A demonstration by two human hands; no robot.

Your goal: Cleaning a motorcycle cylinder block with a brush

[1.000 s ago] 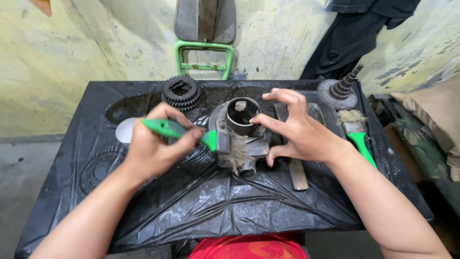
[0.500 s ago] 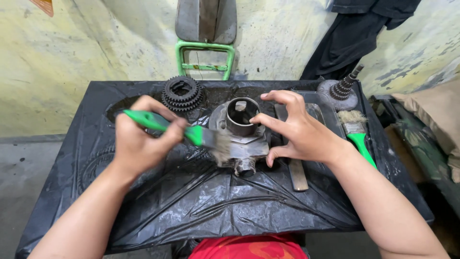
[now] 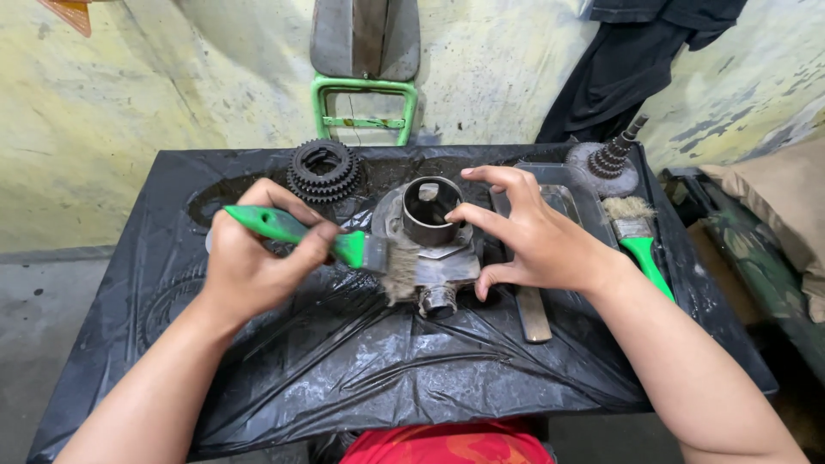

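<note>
My left hand (image 3: pixel 253 262) grips a green-handled paintbrush (image 3: pixel 344 249), its dirty bristles pressed against the left side of a grimy metal engine part (image 3: pixel 430 241) with a round sleeve on top. My right hand (image 3: pixel 533 236) rests on the right side of that part, fingers spread around the sleeve and thumb low near the front. The part sits mid-table on black plastic sheeting (image 3: pixel 387 369).
A stack of black gears (image 3: pixel 322 170) lies behind my left hand. A clear tray (image 3: pixel 571 185), a toothed shaft on a disc (image 3: pixel 612 159), a second green-handled brush (image 3: pixel 640 241) and a flat metal bar (image 3: pixel 533 314) lie to the right. A green-framed stool (image 3: pixel 365 90) stands against the wall.
My left hand has tilted the brush and dragged its bristles down the left side of the part. My right hand has stayed on the part.
</note>
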